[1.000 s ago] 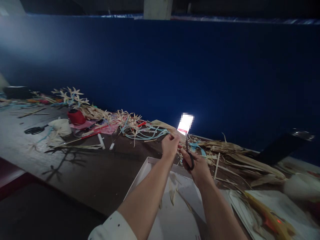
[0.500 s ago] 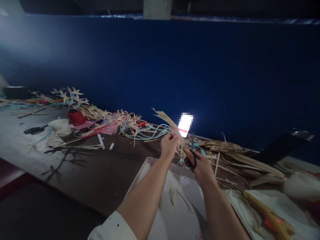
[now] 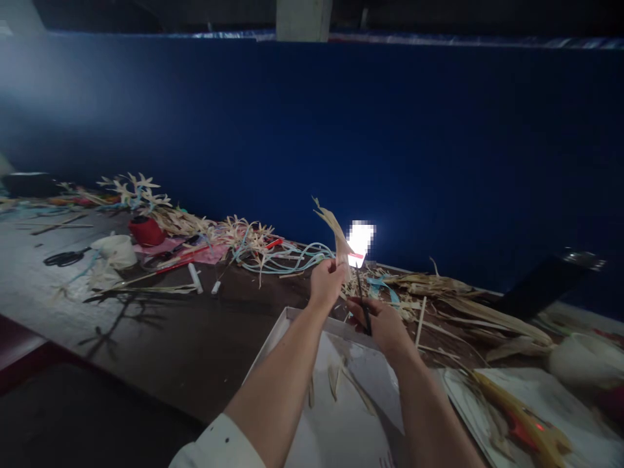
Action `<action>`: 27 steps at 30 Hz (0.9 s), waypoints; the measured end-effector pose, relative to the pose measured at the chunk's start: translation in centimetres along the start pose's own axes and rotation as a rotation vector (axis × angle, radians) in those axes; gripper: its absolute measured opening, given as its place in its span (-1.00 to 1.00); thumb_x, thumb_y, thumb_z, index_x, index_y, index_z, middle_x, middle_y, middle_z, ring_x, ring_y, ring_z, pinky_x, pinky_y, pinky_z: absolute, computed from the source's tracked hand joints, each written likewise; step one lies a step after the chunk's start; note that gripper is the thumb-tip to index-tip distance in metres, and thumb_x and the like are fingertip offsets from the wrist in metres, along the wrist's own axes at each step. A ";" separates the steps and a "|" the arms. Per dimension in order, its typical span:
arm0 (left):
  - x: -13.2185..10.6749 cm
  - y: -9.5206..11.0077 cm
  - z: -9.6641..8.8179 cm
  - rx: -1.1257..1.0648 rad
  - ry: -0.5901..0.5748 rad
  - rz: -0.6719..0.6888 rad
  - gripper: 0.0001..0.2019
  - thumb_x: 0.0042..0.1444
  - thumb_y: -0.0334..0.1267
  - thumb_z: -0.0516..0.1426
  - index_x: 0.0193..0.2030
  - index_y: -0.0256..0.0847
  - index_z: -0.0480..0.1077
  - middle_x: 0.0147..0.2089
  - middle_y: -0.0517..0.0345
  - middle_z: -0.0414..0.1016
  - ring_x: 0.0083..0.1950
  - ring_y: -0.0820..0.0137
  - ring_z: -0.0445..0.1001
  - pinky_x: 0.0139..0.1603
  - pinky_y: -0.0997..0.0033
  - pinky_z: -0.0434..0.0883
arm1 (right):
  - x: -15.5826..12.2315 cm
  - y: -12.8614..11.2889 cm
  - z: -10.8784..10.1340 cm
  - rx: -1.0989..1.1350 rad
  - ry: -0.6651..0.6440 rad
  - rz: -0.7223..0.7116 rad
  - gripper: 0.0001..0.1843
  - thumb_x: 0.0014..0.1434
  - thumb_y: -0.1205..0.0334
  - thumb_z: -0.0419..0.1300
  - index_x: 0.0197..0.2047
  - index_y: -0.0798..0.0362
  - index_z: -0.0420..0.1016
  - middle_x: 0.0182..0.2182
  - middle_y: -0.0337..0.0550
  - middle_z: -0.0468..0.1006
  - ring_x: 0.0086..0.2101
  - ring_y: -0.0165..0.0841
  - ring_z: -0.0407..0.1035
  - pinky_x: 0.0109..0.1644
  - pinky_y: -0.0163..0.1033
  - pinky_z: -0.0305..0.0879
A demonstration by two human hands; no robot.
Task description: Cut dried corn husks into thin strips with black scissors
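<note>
I have the dried husk strip standing up and away from the left hand, its long axis running from a low end at the fingertips to a curled tip that leans left. The left hand is nearer: its thumb and fingers are pinched closed on the low end, so nearly all the length lies beyond the grip.

The relation I'd judge matters most is at that pinch. The scissors lie just right of it, blades pointing up and slightly left, so they run closer to alongside the strip than across it. From here I can't tell whether a blade touches the husk, nor how far the blades are parted. The right hand is curled around the scissor handles, a little lower and nearer me than the left.

Behind the blades stands a bright screen; small scraps and a blue ribbon lie beside it on the tabletop. Below my forearms sits a shallow white box with a few husk slivers inside. Farther right I see a heap of long husks and, nearer me, a yellow glue gun.
</note>
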State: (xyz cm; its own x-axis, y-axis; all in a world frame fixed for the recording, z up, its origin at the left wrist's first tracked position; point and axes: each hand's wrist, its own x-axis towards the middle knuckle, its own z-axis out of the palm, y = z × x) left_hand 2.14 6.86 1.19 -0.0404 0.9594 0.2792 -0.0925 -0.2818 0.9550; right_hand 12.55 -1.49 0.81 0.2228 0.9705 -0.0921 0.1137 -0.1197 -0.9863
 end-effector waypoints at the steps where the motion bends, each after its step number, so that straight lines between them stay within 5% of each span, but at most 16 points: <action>1: 0.0 0.1 0.0 0.008 0.004 -0.001 -0.80 -0.08 -0.17 0.09 -0.46 -0.27 0.40 -0.56 0.24 0.31 -0.52 0.52 0.22 -0.49 0.57 0.15 | 0.0 0.1 0.0 -0.008 0.010 0.003 -0.62 -0.25 0.13 0.34 -0.31 0.12 0.51 -0.72 -0.26 0.39 -0.66 -0.43 0.25 -0.61 -0.34 0.13; 15: -0.3 0.7 -0.2 0.180 -0.105 0.077 -0.74 -0.02 -0.11 0.05 -0.54 -0.25 0.36 -0.62 0.25 0.25 -0.55 0.52 0.18 -0.51 0.54 0.09 | 0.1 0.2 -0.3 -0.034 -0.015 0.021 -0.72 -0.19 0.21 0.29 -0.33 0.12 0.49 -0.71 -0.27 0.42 -0.66 -0.44 0.23 -0.57 -0.34 0.14; 19: 0.1 0.1 -0.3 0.214 0.011 0.045 -0.75 -0.02 -0.12 0.04 -0.53 -0.25 0.35 -0.61 0.24 0.28 -0.54 0.51 0.21 -0.50 0.53 0.11 | 0.3 0.8 -0.5 -0.071 -0.027 0.013 -0.71 -0.16 0.19 0.28 -0.32 0.13 0.51 -0.72 -0.27 0.41 -0.67 -0.45 0.22 -0.58 -0.34 0.13; 23: 0.6 -0.3 -0.5 0.205 0.133 -0.132 -0.74 -0.01 -0.12 0.01 -0.56 -0.24 0.31 -0.65 0.25 0.24 -0.57 0.50 0.20 -0.53 0.52 0.10 | 0.2 0.7 -0.4 -0.063 -0.060 -0.001 -0.69 -0.17 0.15 0.29 -0.32 0.15 0.52 -0.71 -0.25 0.42 -0.68 -0.46 0.22 -0.60 -0.37 0.11; 27: 0.5 -0.4 -0.3 0.238 0.047 -0.088 -0.70 0.00 -0.06 0.01 -0.53 -0.26 0.33 -0.64 0.25 0.25 -0.56 0.51 0.21 -0.51 0.52 0.12 | 0.1 -0.2 -0.6 0.069 0.109 -0.022 -0.57 -0.22 0.06 0.33 -0.26 0.13 0.51 -0.63 -0.20 0.47 -0.62 -0.40 0.31 -0.61 -0.36 0.15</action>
State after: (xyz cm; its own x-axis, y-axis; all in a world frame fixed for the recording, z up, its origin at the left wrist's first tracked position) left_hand 1.83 7.44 0.87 -0.0896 0.9768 0.1944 0.1385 -0.1810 0.9737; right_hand 13.19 -1.49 1.06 0.3251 0.9439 -0.0585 0.0534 -0.0801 -0.9954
